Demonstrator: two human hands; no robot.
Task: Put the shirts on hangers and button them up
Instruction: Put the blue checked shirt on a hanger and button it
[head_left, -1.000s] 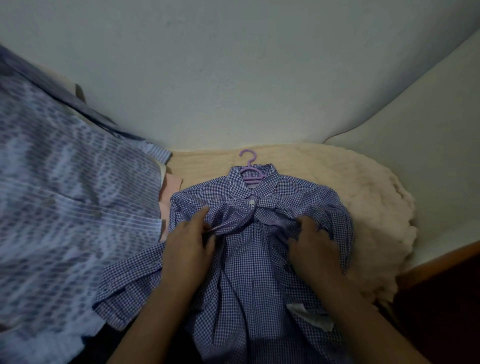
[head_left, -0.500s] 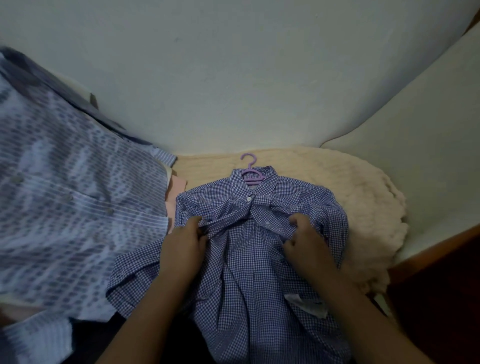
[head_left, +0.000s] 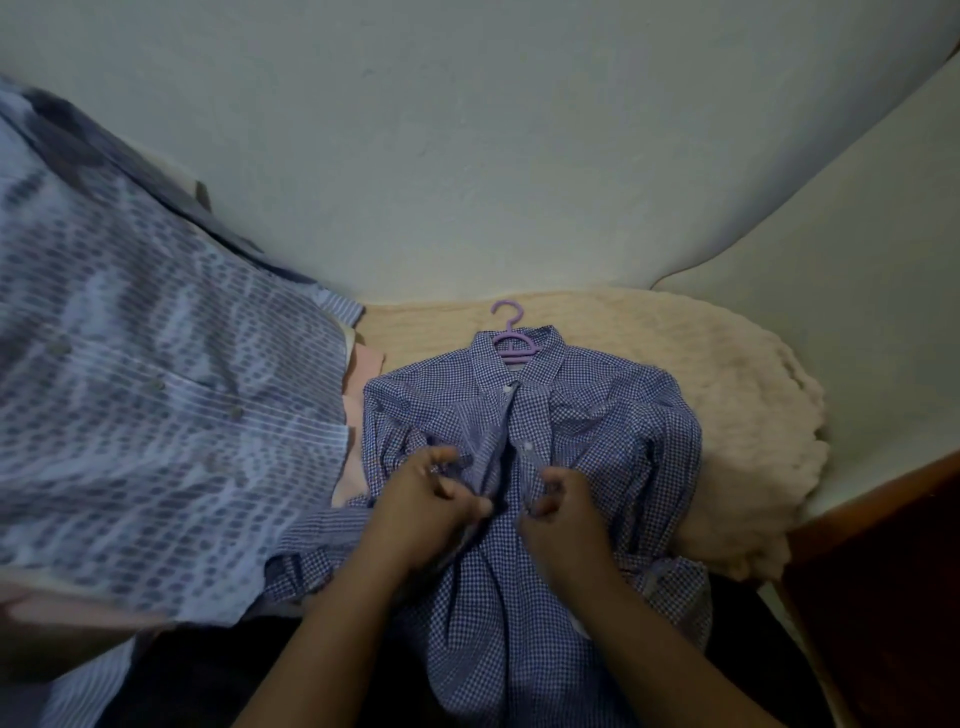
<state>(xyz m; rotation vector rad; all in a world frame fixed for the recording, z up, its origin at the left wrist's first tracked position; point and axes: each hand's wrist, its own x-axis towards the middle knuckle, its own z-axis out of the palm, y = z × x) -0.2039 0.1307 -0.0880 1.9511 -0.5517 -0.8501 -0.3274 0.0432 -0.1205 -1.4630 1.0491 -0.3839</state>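
**Buttoning of checked shirt partly done**

Head view: checked shirt (head_left: 582, 415) is lying on the cream blanket (head_left: 727, 374), already on the purple hanger (head_left: 511, 338); upper buttons seem closed. Left hand (head_left: 421, 509) and right hand (head_left: 563, 512) are each pinching a placket edge, working on the next button. Lower buttons are remaining. Patterned shirt (head_left: 156, 415) is crowding the blanket's left edge.

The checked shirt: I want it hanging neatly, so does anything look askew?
Yes. The checked shirt is bunched across the chest, its front gaping below the top buttons where the left hand and right hand grip it. The purple hanger sits in the collar.
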